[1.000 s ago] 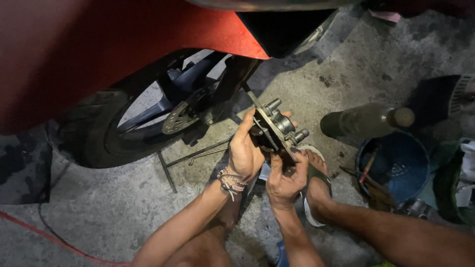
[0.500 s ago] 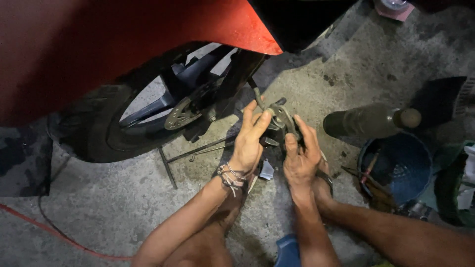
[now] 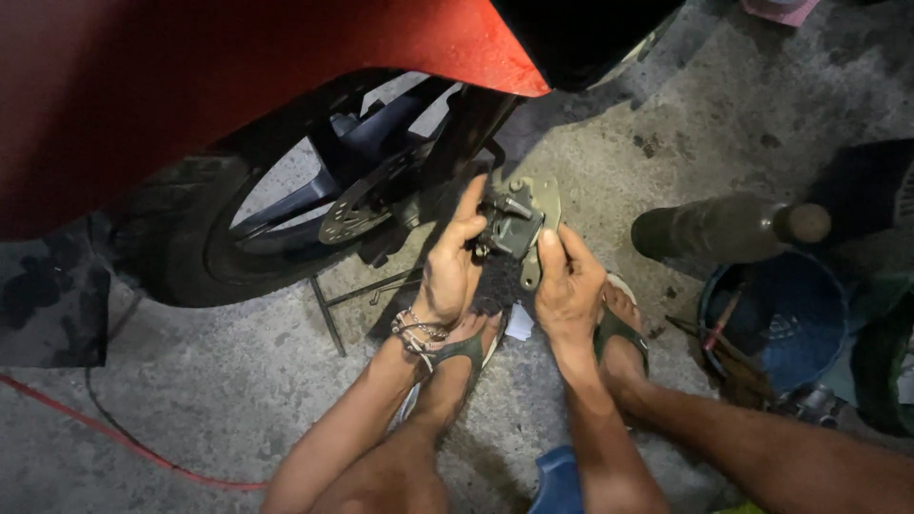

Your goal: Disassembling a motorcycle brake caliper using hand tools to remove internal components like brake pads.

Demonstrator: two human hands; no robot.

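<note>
Both hands, left (image 3: 449, 271) and right (image 3: 568, 286), gripped a brake caliper (image 3: 514, 224) with their fingers beside the front wheel (image 3: 205, 252).

Left grip (image 3: 449, 268), right grip (image 3: 568, 287) clenched

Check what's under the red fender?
Under the red fender: tyre, spokes, brake disc, dark fork. The wheel's top is covered by it. Both hands hold the caliper beside it.
</note>
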